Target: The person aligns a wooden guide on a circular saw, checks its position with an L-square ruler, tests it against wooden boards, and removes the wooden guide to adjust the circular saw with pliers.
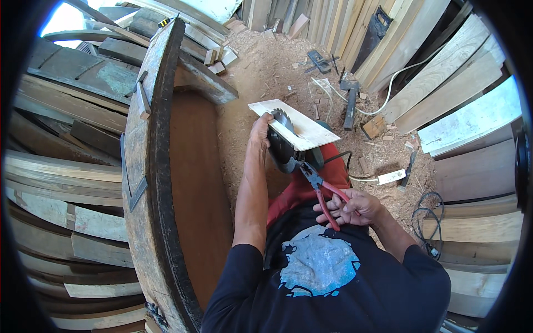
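Your L hand (259, 132) is clamped on the black circular saw (280, 149) w/ toothed grey blade (281, 117), your R hand (358, 207) closed round red-handled metal pliers (321, 201).

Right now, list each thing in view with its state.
Pliers: handles spread, in the right hand
Circular saw: held by the left hand, blade exposed
Board: blade poking through
Handsaw: leaning against planks
Square: lying on the bench
Power strip: lying on sawdust
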Demonstrator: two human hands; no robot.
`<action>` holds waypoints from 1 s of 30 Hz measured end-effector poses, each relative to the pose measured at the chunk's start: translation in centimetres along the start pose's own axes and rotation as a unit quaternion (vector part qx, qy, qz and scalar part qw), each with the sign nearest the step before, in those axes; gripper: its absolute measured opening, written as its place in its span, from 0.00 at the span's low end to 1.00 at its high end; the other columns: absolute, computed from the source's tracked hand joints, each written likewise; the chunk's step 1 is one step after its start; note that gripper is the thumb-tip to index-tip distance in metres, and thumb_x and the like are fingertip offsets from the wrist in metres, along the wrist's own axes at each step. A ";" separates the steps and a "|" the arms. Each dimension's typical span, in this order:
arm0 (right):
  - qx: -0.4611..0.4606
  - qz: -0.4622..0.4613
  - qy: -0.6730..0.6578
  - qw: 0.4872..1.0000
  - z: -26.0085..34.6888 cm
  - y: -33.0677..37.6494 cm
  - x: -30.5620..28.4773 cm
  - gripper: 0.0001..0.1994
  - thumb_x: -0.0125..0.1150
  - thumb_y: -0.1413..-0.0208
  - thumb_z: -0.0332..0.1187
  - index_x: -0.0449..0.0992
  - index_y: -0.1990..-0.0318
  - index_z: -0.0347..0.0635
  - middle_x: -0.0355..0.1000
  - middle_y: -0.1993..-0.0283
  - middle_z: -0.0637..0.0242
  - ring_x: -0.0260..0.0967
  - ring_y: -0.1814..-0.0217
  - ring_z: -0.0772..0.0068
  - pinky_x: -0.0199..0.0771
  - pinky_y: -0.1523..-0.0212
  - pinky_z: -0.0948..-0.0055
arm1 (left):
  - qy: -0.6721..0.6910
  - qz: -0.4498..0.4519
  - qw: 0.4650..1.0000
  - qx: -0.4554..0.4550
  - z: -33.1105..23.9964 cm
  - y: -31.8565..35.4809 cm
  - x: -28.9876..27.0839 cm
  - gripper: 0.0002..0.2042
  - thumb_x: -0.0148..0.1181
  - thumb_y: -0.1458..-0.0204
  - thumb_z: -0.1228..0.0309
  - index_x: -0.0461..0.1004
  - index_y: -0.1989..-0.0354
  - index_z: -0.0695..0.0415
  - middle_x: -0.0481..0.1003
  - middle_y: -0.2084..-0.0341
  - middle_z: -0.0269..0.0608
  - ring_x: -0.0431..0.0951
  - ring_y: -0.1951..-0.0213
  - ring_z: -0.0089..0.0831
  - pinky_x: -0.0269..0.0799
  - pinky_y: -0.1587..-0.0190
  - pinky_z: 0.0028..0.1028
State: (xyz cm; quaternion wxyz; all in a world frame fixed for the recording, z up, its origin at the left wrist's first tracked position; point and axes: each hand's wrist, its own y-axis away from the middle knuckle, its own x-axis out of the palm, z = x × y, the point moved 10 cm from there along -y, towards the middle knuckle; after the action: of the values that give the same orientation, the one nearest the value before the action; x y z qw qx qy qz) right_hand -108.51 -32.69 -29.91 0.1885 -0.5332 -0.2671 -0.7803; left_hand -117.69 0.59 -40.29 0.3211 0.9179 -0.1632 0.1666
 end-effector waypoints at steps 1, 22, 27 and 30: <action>-0.007 -0.003 -0.002 1.000 -0.1 0.0 -0.1 0.09 0.55 0.52 0.21 0.70 0.61 0.37 0.62 0.35 0.38 0.62 0.34 0.32 0.67 0.37 0.38 | 0.002 -0.007 1.000 0.010 -0.3 0.4 0.1 0.19 0.55 0.53 0.65 0.73 0.56 0.65 0.78 0.66 0.49 0.80 0.66 0.41 0.77 0.57 0.39; -0.021 -0.231 0.272 0.934 -0.6 0.5 -0.6 0.11 0.47 0.51 0.17 0.67 0.63 0.45 0.66 0.60 0.65 0.63 0.71 0.76 0.66 0.70 0.76 | -0.092 -0.085 0.991 0.042 -1.3 0.9 1.8 0.18 0.54 0.52 0.65 0.74 0.58 0.69 0.78 0.70 0.50 0.80 0.72 0.41 0.79 0.65 0.39; 0.007 -0.201 0.289 0.936 0.8 0.6 -0.5 0.11 0.48 0.45 0.20 0.69 0.54 0.39 0.70 0.52 0.58 0.73 0.63 0.69 0.77 0.62 0.70 | -0.095 -0.105 0.989 0.046 -1.4 0.3 1.0 0.18 0.55 0.53 0.66 0.74 0.59 0.69 0.77 0.71 0.50 0.80 0.72 0.41 0.79 0.66 0.39; -0.009 -0.088 0.037 0.995 0.7 0.3 0.4 0.17 0.48 0.40 0.24 0.68 0.43 0.35 0.66 0.38 0.44 0.76 0.48 0.52 0.79 0.47 0.54 | -0.078 -0.095 0.992 0.029 -0.9 -0.5 0.6 0.19 0.55 0.53 0.65 0.74 0.59 0.69 0.77 0.70 0.51 0.80 0.72 0.41 0.79 0.65 0.39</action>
State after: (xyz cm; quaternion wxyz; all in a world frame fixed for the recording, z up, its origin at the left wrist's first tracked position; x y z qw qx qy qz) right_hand -107.98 -32.55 -29.25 0.1244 -0.4799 -0.2985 -0.8156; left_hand -117.08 1.40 -39.66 0.2947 0.9484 -0.0950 0.0681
